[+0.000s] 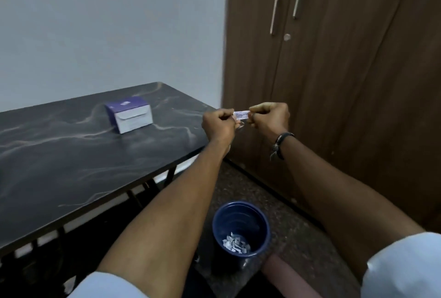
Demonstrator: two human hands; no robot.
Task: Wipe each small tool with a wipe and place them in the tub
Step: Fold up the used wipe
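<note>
Both hands are raised together in front of the person, the left hand (218, 123) and right hand (269, 118) each pinching one end of a small white printed sachet (241, 115) stretched between them, with something small and pale just showing under it. To the left of the hands runs a dark marbled table (71, 154) against a pale wall (107, 23), with a purple and white box (130, 114) on it; behind and right of them stands a brown wooden cupboard (346, 71). Well below the hands, between the forearms, a dark blue tub (241, 228) sits on a speckled floor (286, 226), small grey-white scraps (236, 244) lying in its bottom.
</note>
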